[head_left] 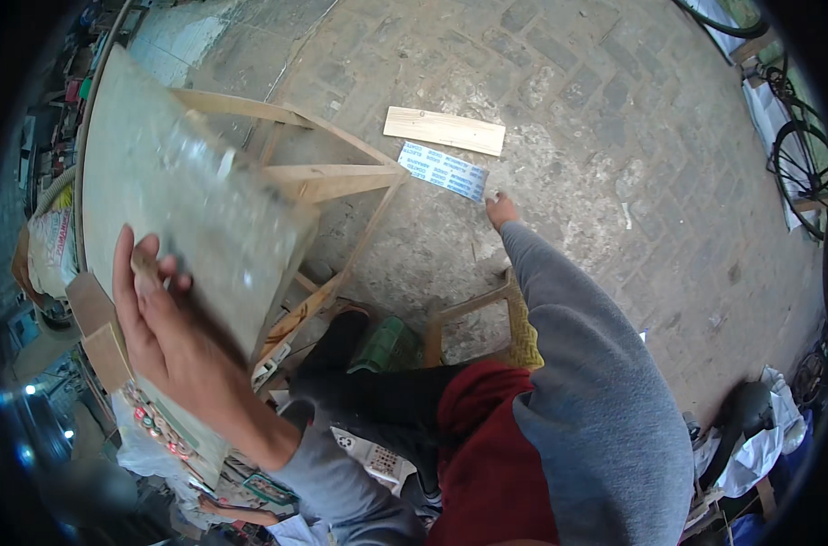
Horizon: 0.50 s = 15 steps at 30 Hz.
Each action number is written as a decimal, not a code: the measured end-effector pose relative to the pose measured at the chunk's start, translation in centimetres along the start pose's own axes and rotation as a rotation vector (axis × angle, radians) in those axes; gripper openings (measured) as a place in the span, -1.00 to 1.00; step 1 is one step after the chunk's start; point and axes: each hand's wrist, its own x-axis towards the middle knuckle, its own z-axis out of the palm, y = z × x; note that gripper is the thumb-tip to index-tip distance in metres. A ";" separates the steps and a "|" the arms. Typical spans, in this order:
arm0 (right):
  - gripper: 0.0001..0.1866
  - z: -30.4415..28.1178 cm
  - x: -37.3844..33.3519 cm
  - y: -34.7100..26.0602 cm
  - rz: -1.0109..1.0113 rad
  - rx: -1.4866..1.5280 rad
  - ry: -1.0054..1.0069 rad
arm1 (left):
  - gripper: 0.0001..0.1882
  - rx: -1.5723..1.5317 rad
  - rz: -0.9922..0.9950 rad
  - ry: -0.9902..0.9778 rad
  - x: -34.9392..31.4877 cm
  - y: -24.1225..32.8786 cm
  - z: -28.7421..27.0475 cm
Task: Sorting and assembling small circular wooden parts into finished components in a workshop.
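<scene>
Right hand [502, 210] reaches out over the floor [605, 155], fingers bent, tips at the near right corner of a blue-and-white printed sheet [443, 171]; can't tell if they pinch it or only touch. Sheet looks flat, its far long edge just beside the near edge of a pale wooden board [443, 130]; both slant down toward the right. Sheet's left end sits close to the corner of the table's wooden frame [355, 187], so room is tight there. Wide stretch of brick floor right of the hand and beyond the board, running to a bicycle [801, 164] at far right.

Left hand [182, 341] is raised at left, in front of the tabletop [150, 146], blurred, fingers partly curled; can't tell whether they grasp anything or touch the surface. Nearer in, a green container [384, 346] and tan frame [435, 341] crowd the legs.
</scene>
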 end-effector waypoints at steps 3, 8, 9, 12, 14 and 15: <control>-0.36 0.8 3.7 -2.6 0.114 0.118 0.124 | -0.59 0.246 0.015 -0.020 0.1 0.7 0.8; -0.40 3.6 6.2 -4.7 0.229 0.210 0.097 | -0.55 0.390 0.049 -0.011 0.2 0.9 1.0; -0.43 3.8 6.6 -4.2 0.222 0.204 0.085 | -0.55 0.367 0.029 0.000 0.2 0.9 1.0; -0.52 4.4 8.1 -3.3 0.215 0.185 0.043 | -0.55 0.355 -0.002 0.016 0.6 1.0 1.3; -0.57 4.6 7.9 -2.6 0.213 0.166 0.017 | -0.56 0.314 0.008 0.018 0.5 1.0 1.3; -0.60 4.9 7.4 -2.8 0.185 0.252 0.067 | -0.56 0.313 0.008 0.028 0.5 0.9 1.2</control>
